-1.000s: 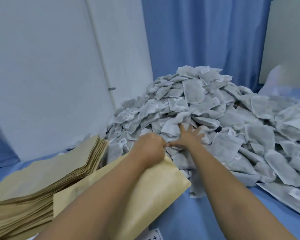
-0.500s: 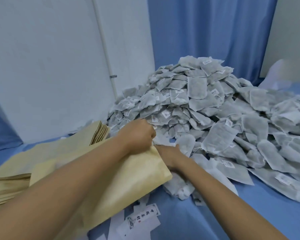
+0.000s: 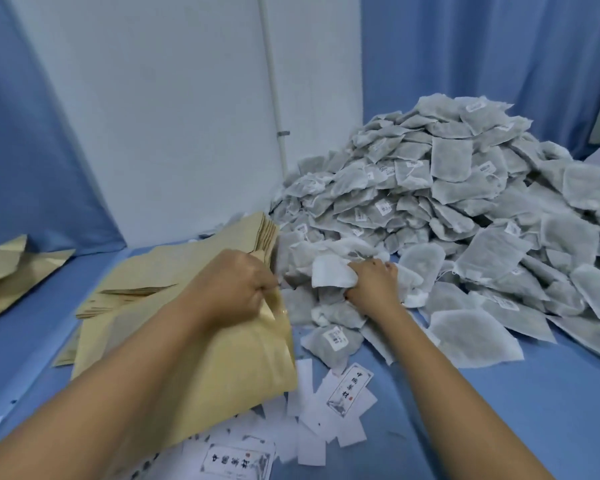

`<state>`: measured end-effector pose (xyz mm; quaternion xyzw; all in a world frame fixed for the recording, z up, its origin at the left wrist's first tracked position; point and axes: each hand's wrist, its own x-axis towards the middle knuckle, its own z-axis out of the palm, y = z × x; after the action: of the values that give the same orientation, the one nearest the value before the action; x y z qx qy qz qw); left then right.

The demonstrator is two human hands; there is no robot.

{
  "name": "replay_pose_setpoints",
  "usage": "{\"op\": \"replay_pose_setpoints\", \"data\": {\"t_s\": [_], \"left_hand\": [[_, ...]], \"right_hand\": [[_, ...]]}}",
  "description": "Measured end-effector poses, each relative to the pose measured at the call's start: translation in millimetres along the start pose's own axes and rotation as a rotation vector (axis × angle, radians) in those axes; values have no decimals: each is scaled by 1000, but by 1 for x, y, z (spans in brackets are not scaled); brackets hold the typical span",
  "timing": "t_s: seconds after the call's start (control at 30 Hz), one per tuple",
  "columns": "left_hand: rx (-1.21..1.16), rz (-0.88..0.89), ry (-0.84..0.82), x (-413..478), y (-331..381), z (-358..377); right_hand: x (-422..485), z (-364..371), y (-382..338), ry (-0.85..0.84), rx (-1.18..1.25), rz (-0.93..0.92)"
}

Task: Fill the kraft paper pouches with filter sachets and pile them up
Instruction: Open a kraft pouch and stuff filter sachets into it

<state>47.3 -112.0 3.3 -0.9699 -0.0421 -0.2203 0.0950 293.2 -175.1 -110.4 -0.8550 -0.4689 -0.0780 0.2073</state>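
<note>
Left hand is curled tight on the top edge of a kraft pouch, thumb and fingers pinching the mouth at its right corner. The pouch runs from that hand down toward 7 o'clock, lying under my forearm.

Right hand is just off at 3 o'clock from the left one, fingers curled down into the near edge of the sachet heap. It's got a handful of sachets bunched in the grip, with a pale one poking out on the pouch side. Can't tell how many are in there.

The heap itself takes up everything from about 1 to 4 o'clock, grey filter bags with little white labels. One loose sachet lies flat at 6 o'clock from my right hand.

A stack of empty pouches sits behind my left hand at about 11 o'clock, touching the heap's left side. A few more crumpled pouches are way out at 9 o'clock. Printed label cards are scattered on the blue cloth at 6 o'clock, partly under the pouch I'm holding.
</note>
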Motion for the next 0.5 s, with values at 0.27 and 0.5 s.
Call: {"op": "replay_pose_setpoints", "data": {"t_s": [0.27, 0.5], "left_hand": [[-199, -134, 234, -66, 1, 29], [-281, -148, 393, -77, 9, 54]], "right_hand": [[-24, -8, -9, -128, 659, -69], [-50, -3, -28, 199, 938, 45]]}}
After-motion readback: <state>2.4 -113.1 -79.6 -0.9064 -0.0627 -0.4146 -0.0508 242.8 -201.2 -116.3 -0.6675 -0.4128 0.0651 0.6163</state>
